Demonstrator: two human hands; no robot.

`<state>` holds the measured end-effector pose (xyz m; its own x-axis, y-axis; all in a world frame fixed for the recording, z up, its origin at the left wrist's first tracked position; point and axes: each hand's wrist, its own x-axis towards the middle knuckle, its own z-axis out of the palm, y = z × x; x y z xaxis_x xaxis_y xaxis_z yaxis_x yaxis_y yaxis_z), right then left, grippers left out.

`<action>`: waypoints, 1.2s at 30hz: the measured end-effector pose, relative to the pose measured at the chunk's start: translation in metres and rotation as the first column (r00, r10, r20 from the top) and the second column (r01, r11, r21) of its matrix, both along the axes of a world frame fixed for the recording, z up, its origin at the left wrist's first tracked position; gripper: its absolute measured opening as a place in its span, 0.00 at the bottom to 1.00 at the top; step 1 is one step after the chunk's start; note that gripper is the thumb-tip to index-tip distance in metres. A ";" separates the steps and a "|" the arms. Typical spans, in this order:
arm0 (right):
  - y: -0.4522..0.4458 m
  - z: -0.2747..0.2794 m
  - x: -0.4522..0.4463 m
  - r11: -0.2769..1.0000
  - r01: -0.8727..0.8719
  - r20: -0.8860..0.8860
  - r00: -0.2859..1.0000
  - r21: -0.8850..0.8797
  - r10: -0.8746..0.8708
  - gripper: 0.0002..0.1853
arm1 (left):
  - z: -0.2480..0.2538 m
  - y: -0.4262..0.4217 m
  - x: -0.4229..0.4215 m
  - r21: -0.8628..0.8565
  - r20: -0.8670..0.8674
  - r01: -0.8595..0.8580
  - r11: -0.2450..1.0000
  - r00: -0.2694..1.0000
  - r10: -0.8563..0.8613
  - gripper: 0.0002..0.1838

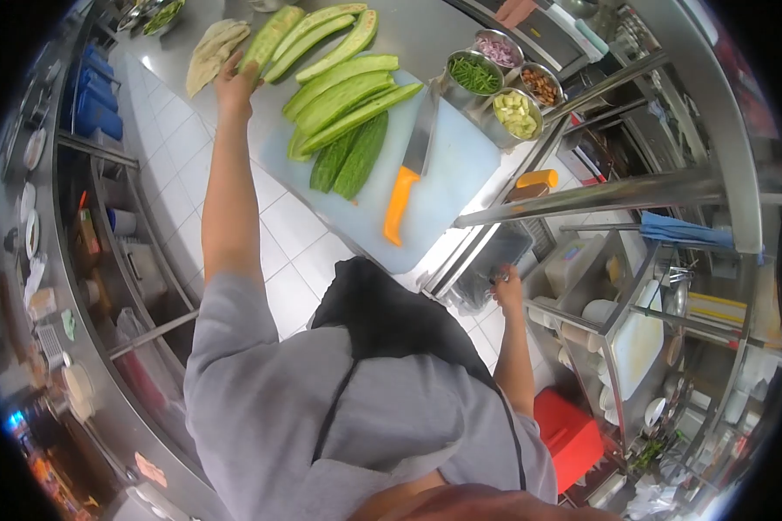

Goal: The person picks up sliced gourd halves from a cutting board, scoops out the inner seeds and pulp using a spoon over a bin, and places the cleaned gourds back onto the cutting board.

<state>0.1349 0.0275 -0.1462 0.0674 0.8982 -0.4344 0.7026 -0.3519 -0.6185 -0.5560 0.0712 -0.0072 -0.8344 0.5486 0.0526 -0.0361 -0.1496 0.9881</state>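
Gourd [272,37] lies beyond the board [462,156], left hand [235,84] right at its near end, grasp unclear! Likely firm but slick, best held mid-length. Right hand [508,289] hangs right of the board, grip unreadable.

I can read no words, numbers or brands anywhere around me. The translucent box [558,276] beyond my right hand [506,286] carries a small coloured patch [572,251], perhaps a label, but it is too blurred to make out. On my orange-handled knife [412,165] I can't pick out any lettering.
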 end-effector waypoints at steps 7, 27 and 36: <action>0.032 -0.001 0.017 0.971 -0.237 -0.078 0.968 0.028 0.239 0.22 | 0.047 -0.152 0.122 0.511 0.103 0.279 0.813 0.919 -0.380 0.35; 0.061 0.195 0.076 0.612 -0.413 0.156 0.890 0.674 0.429 0.09 | 0.037 -0.104 0.554 0.459 0.462 0.656 0.599 0.399 -0.792 0.36; 0.101 0.232 0.100 0.520 -0.638 0.519 0.768 0.568 0.375 0.10 | 0.026 -0.071 0.603 0.421 0.463 0.746 0.516 0.313 -0.829 0.32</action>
<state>0.2351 0.1282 0.0862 -0.4960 0.8258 0.2682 0.7994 0.5549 -0.2302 0.0469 -0.0001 0.0189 0.1173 0.9865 -0.1143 -0.7041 0.1638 0.6909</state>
